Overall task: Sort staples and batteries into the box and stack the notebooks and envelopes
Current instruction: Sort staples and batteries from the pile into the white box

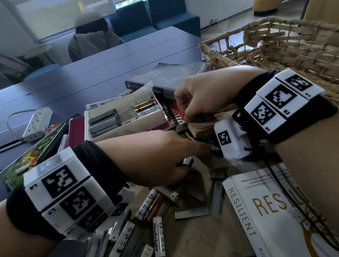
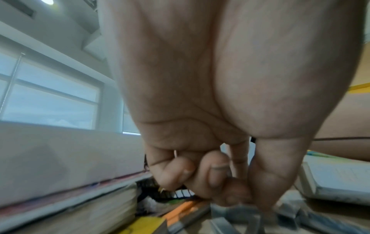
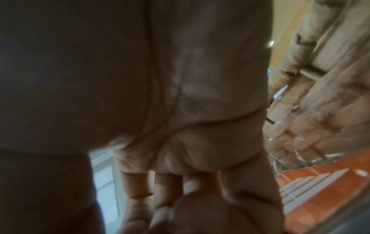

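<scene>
The white box (image 1: 161, 113) sits on a pile of notebooks and holds grey staple strips (image 1: 104, 121) and batteries (image 1: 145, 108). Loose batteries (image 1: 158, 240) and staple strips (image 1: 191, 213) lie scattered on brown paper in front. My left hand (image 1: 188, 163) reaches down into this pile and pinches a staple strip (image 2: 236, 209) between thumb and fingers. To the right of the box my right hand (image 1: 188, 114) is curled over the orange spiral notebook (image 1: 174, 111), fingertips at its near edge. The right wrist view shows thumb against fingers (image 3: 160, 190) beside the orange cover (image 3: 320, 190).
A wicker basket (image 1: 280, 42) stands at the right rear. A white book titled Resilient (image 1: 264, 212) lies at the front right. A grey book (image 1: 170, 77), a dark red notebook (image 1: 76, 130), a green book (image 1: 29, 157) and a power strip (image 1: 37, 123) surround the box. A person (image 1: 93, 36) sits beyond the table.
</scene>
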Demonstrator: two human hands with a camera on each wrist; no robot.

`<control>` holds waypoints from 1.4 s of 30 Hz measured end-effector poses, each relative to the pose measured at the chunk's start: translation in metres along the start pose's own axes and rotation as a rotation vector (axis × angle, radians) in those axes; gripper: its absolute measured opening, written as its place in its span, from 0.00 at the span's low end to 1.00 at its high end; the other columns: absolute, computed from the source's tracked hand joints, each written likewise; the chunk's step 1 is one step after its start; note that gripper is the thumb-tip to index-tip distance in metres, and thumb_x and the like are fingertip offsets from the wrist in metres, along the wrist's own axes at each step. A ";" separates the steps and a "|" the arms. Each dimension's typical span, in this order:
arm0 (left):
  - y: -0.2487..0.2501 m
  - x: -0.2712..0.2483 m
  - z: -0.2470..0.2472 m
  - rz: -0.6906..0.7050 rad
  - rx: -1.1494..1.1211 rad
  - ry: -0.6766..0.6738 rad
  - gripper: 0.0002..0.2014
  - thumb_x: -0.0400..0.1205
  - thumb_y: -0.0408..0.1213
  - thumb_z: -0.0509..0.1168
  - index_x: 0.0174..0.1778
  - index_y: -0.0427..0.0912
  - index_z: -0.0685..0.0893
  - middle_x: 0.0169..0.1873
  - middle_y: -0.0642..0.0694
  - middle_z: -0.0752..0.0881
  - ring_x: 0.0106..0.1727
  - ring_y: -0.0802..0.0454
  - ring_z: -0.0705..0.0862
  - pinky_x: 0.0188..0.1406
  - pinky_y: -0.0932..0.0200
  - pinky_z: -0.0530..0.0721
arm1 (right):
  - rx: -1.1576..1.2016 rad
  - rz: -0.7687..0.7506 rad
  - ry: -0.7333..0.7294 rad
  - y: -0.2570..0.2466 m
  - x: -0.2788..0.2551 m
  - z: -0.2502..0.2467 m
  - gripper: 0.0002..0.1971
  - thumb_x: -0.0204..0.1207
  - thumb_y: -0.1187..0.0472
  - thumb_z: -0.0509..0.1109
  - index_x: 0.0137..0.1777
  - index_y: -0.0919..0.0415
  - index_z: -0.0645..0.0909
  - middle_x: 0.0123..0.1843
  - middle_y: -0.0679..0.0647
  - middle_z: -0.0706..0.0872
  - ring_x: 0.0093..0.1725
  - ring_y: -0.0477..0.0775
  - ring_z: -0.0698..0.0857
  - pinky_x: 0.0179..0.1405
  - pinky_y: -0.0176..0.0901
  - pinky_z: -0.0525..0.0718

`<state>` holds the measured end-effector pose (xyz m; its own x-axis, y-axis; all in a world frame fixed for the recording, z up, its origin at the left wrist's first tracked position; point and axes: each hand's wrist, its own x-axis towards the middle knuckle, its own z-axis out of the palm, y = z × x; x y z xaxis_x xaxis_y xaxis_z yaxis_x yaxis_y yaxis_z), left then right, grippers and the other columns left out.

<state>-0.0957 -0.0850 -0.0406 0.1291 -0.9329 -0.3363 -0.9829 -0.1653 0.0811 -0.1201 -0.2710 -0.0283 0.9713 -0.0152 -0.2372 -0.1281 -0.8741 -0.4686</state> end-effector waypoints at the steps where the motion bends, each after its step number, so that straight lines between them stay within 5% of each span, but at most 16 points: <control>1: -0.001 0.001 -0.002 0.019 -0.007 0.009 0.21 0.87 0.43 0.62 0.76 0.66 0.73 0.33 0.62 0.74 0.36 0.64 0.77 0.36 0.66 0.73 | -0.003 -0.002 0.000 0.000 0.000 0.000 0.03 0.75 0.61 0.76 0.45 0.53 0.87 0.41 0.56 0.93 0.42 0.62 0.93 0.48 0.60 0.92; 5: -0.010 0.000 -0.009 0.045 -0.024 0.027 0.10 0.83 0.43 0.67 0.58 0.61 0.85 0.38 0.57 0.84 0.41 0.59 0.83 0.40 0.58 0.84 | -0.020 -0.002 0.003 -0.001 -0.001 0.001 0.04 0.75 0.60 0.77 0.44 0.50 0.86 0.42 0.53 0.92 0.45 0.59 0.92 0.48 0.57 0.91; 11: -0.017 -0.001 -0.006 0.047 -0.054 0.045 0.18 0.83 0.41 0.67 0.67 0.64 0.84 0.45 0.59 0.86 0.46 0.61 0.84 0.47 0.56 0.86 | -0.029 -0.022 0.005 -0.004 -0.002 0.001 0.04 0.74 0.60 0.77 0.45 0.50 0.86 0.41 0.53 0.92 0.46 0.60 0.92 0.48 0.57 0.91; 14: -0.015 0.005 0.000 0.092 -0.059 0.070 0.16 0.82 0.40 0.68 0.65 0.61 0.86 0.44 0.61 0.84 0.44 0.63 0.81 0.49 0.60 0.84 | -0.037 -0.027 0.015 -0.006 -0.002 0.002 0.04 0.74 0.60 0.77 0.44 0.49 0.86 0.38 0.49 0.91 0.42 0.54 0.90 0.45 0.52 0.89; 18: -0.015 0.011 -0.001 0.126 -0.030 0.089 0.11 0.81 0.39 0.69 0.56 0.57 0.88 0.44 0.60 0.83 0.44 0.59 0.81 0.49 0.53 0.85 | -0.029 -0.028 0.019 -0.006 -0.002 0.002 0.05 0.74 0.61 0.76 0.43 0.49 0.86 0.36 0.47 0.90 0.38 0.50 0.88 0.38 0.46 0.86; 26: -0.022 0.009 0.003 0.112 -0.010 0.089 0.08 0.79 0.38 0.71 0.48 0.59 0.86 0.47 0.59 0.84 0.48 0.55 0.85 0.47 0.50 0.87 | -0.025 -0.027 0.001 -0.007 0.001 0.004 0.05 0.74 0.63 0.75 0.42 0.50 0.86 0.39 0.53 0.92 0.39 0.57 0.90 0.40 0.50 0.88; 33: -0.017 0.015 -0.004 0.013 0.096 0.011 0.07 0.79 0.42 0.69 0.50 0.57 0.88 0.44 0.56 0.84 0.44 0.52 0.84 0.45 0.49 0.88 | -0.032 -0.033 0.012 -0.009 0.000 0.005 0.05 0.75 0.61 0.76 0.43 0.50 0.85 0.37 0.48 0.90 0.36 0.50 0.88 0.36 0.44 0.84; 42: -0.021 0.018 -0.008 -0.009 0.046 -0.033 0.09 0.80 0.42 0.71 0.54 0.60 0.87 0.44 0.59 0.82 0.45 0.57 0.82 0.49 0.51 0.88 | -0.049 -0.050 0.017 -0.011 0.002 0.007 0.04 0.76 0.61 0.74 0.44 0.50 0.85 0.41 0.50 0.89 0.40 0.52 0.86 0.38 0.46 0.83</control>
<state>-0.0716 -0.1011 -0.0411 0.1344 -0.9201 -0.3680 -0.9868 -0.1581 0.0348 -0.1185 -0.2578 -0.0298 0.9796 0.0214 -0.2000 -0.0697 -0.8967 -0.4371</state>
